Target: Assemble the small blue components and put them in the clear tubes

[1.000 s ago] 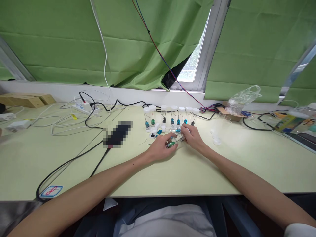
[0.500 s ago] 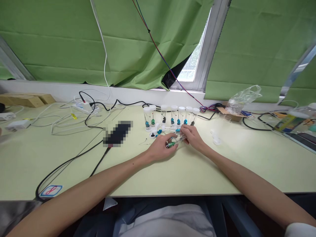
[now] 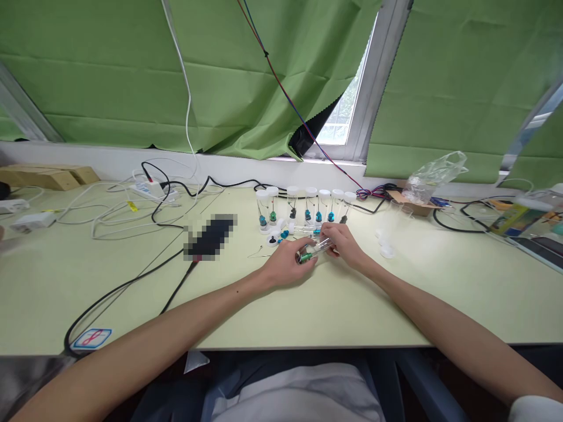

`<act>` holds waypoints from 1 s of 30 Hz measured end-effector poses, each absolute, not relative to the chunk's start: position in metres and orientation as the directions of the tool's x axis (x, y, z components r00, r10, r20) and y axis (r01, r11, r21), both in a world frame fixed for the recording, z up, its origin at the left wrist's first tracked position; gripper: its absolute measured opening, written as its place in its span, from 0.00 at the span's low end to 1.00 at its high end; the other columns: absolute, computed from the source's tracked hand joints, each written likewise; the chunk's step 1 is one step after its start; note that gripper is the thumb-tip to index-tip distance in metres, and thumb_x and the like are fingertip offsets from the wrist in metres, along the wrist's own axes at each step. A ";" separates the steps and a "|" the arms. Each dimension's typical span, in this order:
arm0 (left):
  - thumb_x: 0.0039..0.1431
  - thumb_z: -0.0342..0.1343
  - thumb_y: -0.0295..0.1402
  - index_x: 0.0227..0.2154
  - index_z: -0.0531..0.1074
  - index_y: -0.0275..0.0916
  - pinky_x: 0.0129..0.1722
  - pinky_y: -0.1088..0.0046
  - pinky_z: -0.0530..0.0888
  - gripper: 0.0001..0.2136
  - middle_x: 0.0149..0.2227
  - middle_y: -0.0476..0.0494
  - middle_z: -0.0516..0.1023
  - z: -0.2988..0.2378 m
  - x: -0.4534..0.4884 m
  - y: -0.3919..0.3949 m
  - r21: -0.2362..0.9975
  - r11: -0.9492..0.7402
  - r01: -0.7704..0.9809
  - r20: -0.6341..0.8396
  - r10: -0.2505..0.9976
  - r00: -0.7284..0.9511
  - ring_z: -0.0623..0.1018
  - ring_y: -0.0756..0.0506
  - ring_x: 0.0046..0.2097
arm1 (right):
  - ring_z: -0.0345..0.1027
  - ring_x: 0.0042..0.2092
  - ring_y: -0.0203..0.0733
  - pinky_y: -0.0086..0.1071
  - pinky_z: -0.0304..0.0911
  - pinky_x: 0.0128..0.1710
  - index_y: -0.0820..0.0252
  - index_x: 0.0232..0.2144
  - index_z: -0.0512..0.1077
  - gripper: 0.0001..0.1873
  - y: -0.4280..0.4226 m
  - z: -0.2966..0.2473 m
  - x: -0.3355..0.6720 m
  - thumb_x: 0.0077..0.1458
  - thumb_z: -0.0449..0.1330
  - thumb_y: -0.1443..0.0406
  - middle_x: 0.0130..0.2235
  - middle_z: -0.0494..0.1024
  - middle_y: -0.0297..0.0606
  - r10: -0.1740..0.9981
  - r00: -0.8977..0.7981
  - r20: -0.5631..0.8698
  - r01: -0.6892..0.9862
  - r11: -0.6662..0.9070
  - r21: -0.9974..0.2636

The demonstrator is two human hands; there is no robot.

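My left hand is closed around the near end of a clear tube, which lies tilted between my hands. A green fitting shows inside that end. My right hand pinches the tube's far end; its fingertips partly cover what is there. Just beyond my hands, another clear tube lies on its side by loose blue pieces. A black piece on a white cap sits left of them. Thin wires rest beside my left hand.
Several white-capped clear tubes with blue, green or dark fittings stand in a row behind my hands. White caps lie to the right. Black cables and a pixelated dark object are at left; a cardboard box is back right.
My right hand has shifted its fingers slightly at the tube's far end, and more of the clear tube shows between the hands. My left hand stays in place.
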State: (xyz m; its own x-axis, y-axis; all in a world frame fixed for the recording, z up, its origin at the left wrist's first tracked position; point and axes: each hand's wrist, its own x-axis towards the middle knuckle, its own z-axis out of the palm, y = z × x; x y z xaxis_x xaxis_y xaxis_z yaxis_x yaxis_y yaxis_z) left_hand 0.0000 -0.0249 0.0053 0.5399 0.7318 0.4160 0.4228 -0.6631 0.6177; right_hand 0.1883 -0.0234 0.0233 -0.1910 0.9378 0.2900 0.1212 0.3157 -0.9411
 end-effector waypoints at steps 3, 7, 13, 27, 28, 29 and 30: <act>0.57 0.56 0.38 0.43 0.75 0.39 0.25 0.76 0.62 0.13 0.21 0.55 0.64 0.005 0.000 -0.026 0.616 -0.667 0.418 0.424 0.728 0.538 0.62 0.53 0.21 | 0.51 0.13 0.30 0.27 0.42 0.14 0.58 0.21 0.61 0.11 -0.022 0.023 0.189 0.53 0.50 0.62 0.14 0.62 0.27 0.938 -0.197 0.284 0.107 0.308 -0.945; 0.58 0.56 0.39 0.44 0.74 0.38 0.25 0.76 0.63 0.14 0.21 0.55 0.65 0.004 0.000 -0.027 0.614 -0.670 0.416 0.437 0.728 0.528 0.62 0.53 0.21 | 0.51 0.13 0.30 0.28 0.42 0.14 0.58 0.21 0.62 0.11 -0.022 0.022 0.189 0.53 0.50 0.62 0.15 0.63 0.27 0.936 -0.202 0.289 0.077 0.309 -0.948; 0.59 0.57 0.42 0.47 0.74 0.38 0.25 0.76 0.63 0.17 0.24 0.54 0.69 0.004 -0.001 -0.029 0.610 -0.665 0.431 0.455 0.739 0.497 0.62 0.53 0.21 | 0.49 0.13 0.30 0.28 0.41 0.15 0.58 0.21 0.63 0.11 -0.023 0.022 0.187 0.54 0.50 0.62 0.15 0.61 0.26 0.944 -0.194 0.268 0.073 0.286 -0.955; 0.60 0.57 0.37 0.55 0.74 0.42 0.26 0.77 0.63 0.20 0.21 0.53 0.72 0.000 -0.002 -0.028 0.511 -0.748 0.424 0.563 0.664 0.492 0.62 0.54 0.19 | 0.51 0.13 0.32 0.28 0.42 0.14 0.58 0.18 0.63 0.13 -0.029 0.022 0.178 0.52 0.51 0.60 0.15 0.60 0.28 0.958 -0.079 0.275 0.091 0.282 -0.955; 0.60 0.57 0.37 0.55 0.74 0.42 0.26 0.77 0.63 0.20 0.21 0.53 0.73 0.000 -0.002 -0.028 0.502 -0.752 0.427 0.566 0.659 0.496 0.62 0.54 0.20 | 0.51 0.13 0.32 0.28 0.42 0.14 0.57 0.18 0.62 0.14 -0.029 0.022 0.177 0.52 0.50 0.60 0.15 0.60 0.28 0.959 -0.065 0.277 0.109 0.283 -0.953; 0.60 0.57 0.37 0.55 0.74 0.41 0.26 0.77 0.64 0.20 0.21 0.53 0.73 0.000 -0.003 -0.028 0.493 -0.756 0.431 0.568 0.655 0.499 0.63 0.54 0.20 | 0.51 0.14 0.32 0.29 0.43 0.14 0.57 0.17 0.62 0.15 -0.029 0.022 0.177 0.52 0.50 0.60 0.15 0.60 0.28 0.959 -0.052 0.279 0.127 0.284 -0.950; 0.60 0.57 0.37 0.55 0.74 0.41 0.26 0.77 0.64 0.21 0.21 0.52 0.74 0.000 -0.003 -0.028 0.484 -0.760 0.434 0.569 0.650 0.503 0.64 0.53 0.20 | 0.51 0.14 0.32 0.29 0.43 0.14 0.57 0.17 0.61 0.15 -0.030 0.022 0.177 0.53 0.50 0.60 0.15 0.60 0.29 0.959 -0.041 0.282 0.142 0.285 -0.948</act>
State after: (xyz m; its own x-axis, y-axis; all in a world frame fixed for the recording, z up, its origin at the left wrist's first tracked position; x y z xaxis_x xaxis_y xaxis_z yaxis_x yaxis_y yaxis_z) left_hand -0.0032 -0.0280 -0.0003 0.5035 0.6501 0.5691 0.4344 -0.7598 0.4837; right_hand 0.1765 -0.0296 0.0216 -0.0405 0.9586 0.2818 0.1417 0.2847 -0.9481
